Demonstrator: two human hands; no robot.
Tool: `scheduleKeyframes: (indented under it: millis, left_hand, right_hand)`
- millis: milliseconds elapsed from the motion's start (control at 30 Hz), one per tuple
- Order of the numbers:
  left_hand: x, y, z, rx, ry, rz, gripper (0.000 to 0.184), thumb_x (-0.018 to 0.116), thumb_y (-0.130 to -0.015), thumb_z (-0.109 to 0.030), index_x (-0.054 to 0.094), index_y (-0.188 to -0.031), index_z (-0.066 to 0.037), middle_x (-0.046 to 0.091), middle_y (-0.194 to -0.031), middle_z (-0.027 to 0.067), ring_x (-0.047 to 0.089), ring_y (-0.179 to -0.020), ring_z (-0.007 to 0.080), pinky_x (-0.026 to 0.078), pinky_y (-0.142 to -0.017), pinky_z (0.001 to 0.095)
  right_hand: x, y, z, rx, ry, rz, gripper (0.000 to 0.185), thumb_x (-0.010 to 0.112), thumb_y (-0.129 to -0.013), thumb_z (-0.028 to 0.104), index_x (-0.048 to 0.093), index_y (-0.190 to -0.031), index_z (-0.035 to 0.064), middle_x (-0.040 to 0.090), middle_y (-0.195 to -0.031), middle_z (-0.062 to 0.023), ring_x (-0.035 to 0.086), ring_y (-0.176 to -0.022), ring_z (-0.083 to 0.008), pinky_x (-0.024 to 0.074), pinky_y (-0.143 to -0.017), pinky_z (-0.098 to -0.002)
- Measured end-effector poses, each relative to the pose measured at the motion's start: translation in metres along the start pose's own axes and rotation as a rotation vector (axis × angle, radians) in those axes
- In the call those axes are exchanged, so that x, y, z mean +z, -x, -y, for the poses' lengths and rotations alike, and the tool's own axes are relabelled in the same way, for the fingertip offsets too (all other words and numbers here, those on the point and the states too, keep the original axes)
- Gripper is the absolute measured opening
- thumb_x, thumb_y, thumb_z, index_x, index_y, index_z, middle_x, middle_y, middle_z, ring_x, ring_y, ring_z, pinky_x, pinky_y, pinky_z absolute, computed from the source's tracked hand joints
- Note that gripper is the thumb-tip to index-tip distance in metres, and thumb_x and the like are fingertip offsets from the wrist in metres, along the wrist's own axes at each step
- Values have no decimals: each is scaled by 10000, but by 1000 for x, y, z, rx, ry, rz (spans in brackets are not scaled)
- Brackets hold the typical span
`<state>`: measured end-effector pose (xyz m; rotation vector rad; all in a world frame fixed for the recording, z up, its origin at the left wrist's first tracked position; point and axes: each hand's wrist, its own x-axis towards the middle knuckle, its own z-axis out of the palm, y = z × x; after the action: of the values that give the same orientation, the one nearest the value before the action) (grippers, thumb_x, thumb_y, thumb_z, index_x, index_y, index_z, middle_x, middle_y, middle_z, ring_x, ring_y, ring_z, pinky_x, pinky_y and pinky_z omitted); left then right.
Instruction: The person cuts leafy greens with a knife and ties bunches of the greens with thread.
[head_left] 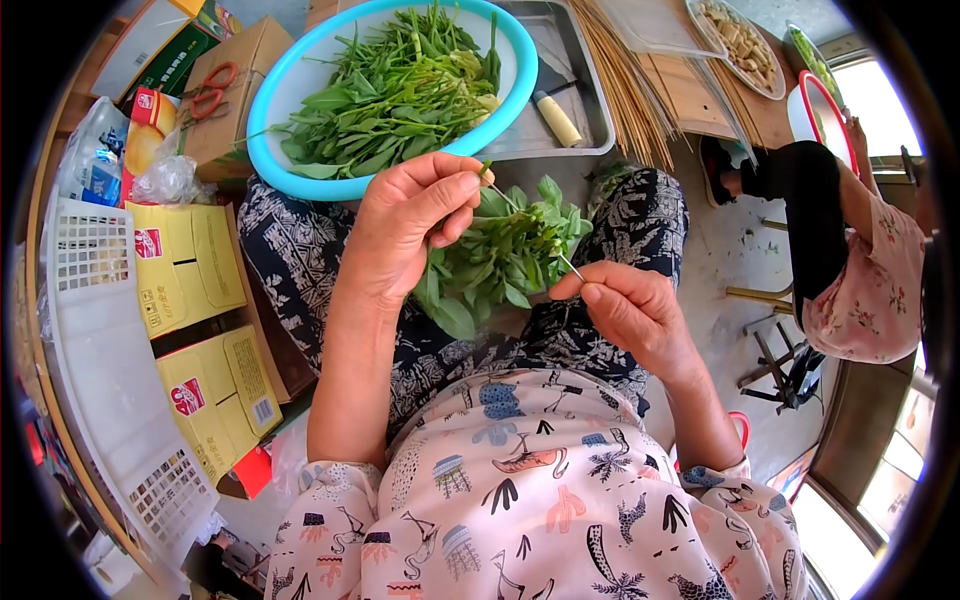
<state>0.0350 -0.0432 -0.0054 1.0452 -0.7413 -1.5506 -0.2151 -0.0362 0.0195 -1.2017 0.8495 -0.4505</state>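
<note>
My right hand [632, 318] is closed in a pinch around one end of a thin skewer [572, 268]. A bunch of leafy greens [490, 255] is threaded on the skewer, its leaves hanging over my lap. Near the skewer's other end, my left hand [425, 205] pinches a small green and yellowish stem piece [487, 173] between thumb and forefinger. Just beyond my left hand rests a blue-rimmed basin [262, 120], heaped with loose leafy greens [390, 100].
A metal tray [602, 120] holds a yellowish cylinder [557, 118]. Bamboo skewers [625, 80] lie beside it, near a plate of beige pieces [740, 45]. Red scissors [212, 92] rest on a cardboard box [240, 70]. Yellow cartons [190, 265] stand left; another person [860, 280] sits right.
</note>
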Motion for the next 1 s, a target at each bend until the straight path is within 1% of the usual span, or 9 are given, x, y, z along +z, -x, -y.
scheduleKeyframes:
  millis: [100,300,367,400,467,500,567,767,1000]
  left_hand:
    - [1,1,0,-4,13,18,158,643,-861,-151,641,-942,-14,540,-656,-1,432,-505,55,266,-442,180]
    - [10,3,6,-44,14,82,150,655,-851,-121,642,-952,-11,576,-726,16,462,-554,68,290,-476,186]
    - [11,1,12,71,-31,63,138,636,-868,-91,659,-971,-1,613,-764,-5,534,-659,55,404,-572,177]
    - [13,0,13,73,-31,62,138,636,-868,-91,659,-971,-1,613,-764,-5,534,-659,55,404,-572,177]
    - [15,-4,14,298,-172,60,146,621,-875,-72,660,-991,6,653,-840,8,593,-792,89,473,-731,211]
    - [14,-5,13,298,-172,61,146,621,-875,-72,660,-991,6,653,-840,8,593,-792,89,473,-731,211]
    - [11,-6,12,274,-199,158,202,630,-862,-121,654,-994,30,662,-1026,110,611,-981,203,430,-945,321]
    - [13,-7,10,149,-176,251,226,655,-844,-142,657,-975,42,657,-1041,135,614,-975,204,452,-921,324]
    - [12,-3,8,160,-229,260,192,691,-807,-91,658,-946,39,646,-1000,107,604,-903,157,478,-835,277]
  right_hand:
    - [-1,0,-1,47,-118,28,232,479,-978,156,642,-1048,7,356,-562,113,262,-489,17,187,-440,-175]
    - [1,-5,2,26,-103,13,240,469,-981,156,639,-1042,-2,358,-555,109,263,-477,14,183,-437,-176]
    - [-1,-5,1,36,-168,29,242,471,-980,158,636,-1039,-8,360,-545,105,266,-466,10,185,-431,-178]
    - [-2,-6,0,44,-237,47,243,473,-980,160,633,-1035,-14,362,-536,101,269,-455,6,187,-426,-180]
    - [-3,-8,-1,32,-251,61,248,473,-980,166,630,-1028,-19,360,-522,94,268,-442,1,190,-419,-185]
    - [-4,-8,-1,22,-264,71,253,473,-980,172,626,-1021,-25,359,-508,87,268,-428,-4,192,-412,-189]
    - [-5,-8,-3,29,-314,88,261,470,-981,182,625,-1017,-25,354,-496,81,266,-418,-9,197,-407,-191]
    - [-5,-7,-2,49,-441,119,287,453,-988,205,623,-1005,-26,356,-475,68,275,-394,-20,216,-398,-189]
    - [-5,-6,-1,68,-476,130,291,460,-985,213,624,-997,-28,362,-472,63,279,-388,-23,231,-397,-189]
